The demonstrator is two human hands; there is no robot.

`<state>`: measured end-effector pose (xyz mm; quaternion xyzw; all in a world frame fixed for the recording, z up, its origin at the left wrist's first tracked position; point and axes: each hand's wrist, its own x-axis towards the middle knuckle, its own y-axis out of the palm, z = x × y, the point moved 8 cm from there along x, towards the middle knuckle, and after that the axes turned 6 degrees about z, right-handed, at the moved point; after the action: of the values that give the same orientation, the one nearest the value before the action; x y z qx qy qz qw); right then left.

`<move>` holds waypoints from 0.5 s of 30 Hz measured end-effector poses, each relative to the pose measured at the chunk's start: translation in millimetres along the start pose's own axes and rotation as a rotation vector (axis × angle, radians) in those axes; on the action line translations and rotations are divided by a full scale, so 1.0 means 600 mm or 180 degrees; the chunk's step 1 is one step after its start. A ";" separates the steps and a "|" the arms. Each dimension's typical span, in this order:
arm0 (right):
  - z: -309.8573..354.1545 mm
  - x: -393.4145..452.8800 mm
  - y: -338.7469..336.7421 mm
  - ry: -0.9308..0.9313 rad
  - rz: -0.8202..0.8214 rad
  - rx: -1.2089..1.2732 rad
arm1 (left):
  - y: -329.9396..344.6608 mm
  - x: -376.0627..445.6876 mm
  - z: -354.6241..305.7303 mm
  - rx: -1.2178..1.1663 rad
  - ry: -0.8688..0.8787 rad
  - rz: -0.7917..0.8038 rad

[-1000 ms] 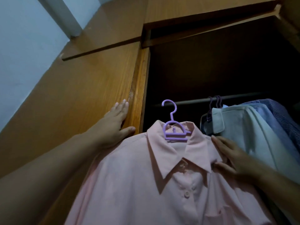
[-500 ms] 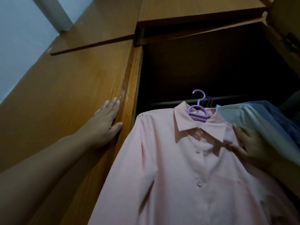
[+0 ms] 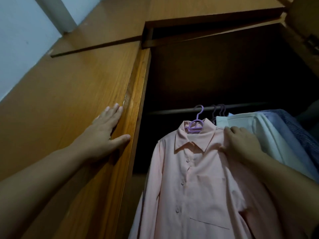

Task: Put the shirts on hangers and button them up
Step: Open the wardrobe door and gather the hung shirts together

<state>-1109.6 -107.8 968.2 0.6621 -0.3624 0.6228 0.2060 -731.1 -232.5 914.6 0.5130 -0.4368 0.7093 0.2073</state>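
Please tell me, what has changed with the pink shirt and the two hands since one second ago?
The pink shirt on its purple hanger went from in front of the wardrobe opening into it, and the hook now sits on the rail beside the other hung shirts. The right hand stayed at the shirt's shoulder, fingers now more curled. The left hand stayed flat on the wardrobe door.

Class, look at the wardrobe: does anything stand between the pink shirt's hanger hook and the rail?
Nothing visible does. The purple hanger of the pink shirt already hooks over the rail, left of the other hung shirts.
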 end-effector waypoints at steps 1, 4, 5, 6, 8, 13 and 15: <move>0.002 0.010 0.002 0.0044 0.0021 -0.0013 | 0.000 -0.001 -0.001 -0.0025 -0.0013 0.0033; 0.004 0.037 0.006 0.0208 0.0095 -0.0101 | -0.001 0.000 0.001 -0.0021 -0.0017 0.0011; 0.006 0.045 0.005 0.0254 0.0077 -0.0117 | -0.001 0.001 0.001 -0.0044 -0.0016 -0.0008; 0.008 0.052 0.002 0.0288 0.0058 -0.0177 | -0.001 0.001 0.000 -0.0056 -0.0010 -0.0048; 0.014 0.064 -0.003 0.0331 0.0058 -0.0242 | -0.003 0.000 -0.002 -0.0070 0.0002 -0.0113; 0.018 0.080 -0.001 0.0380 0.0164 -0.0422 | -0.003 -0.004 -0.005 -0.0087 -0.0037 -0.0086; 0.015 0.075 0.005 0.0344 0.0254 -0.0526 | -0.002 -0.003 -0.006 -0.0106 -0.0040 -0.0049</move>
<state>-1107.7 -126.3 1010.2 0.5933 -0.4270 0.6333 0.2542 -731.2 -228.5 913.1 0.5173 -0.4458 0.6971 0.2185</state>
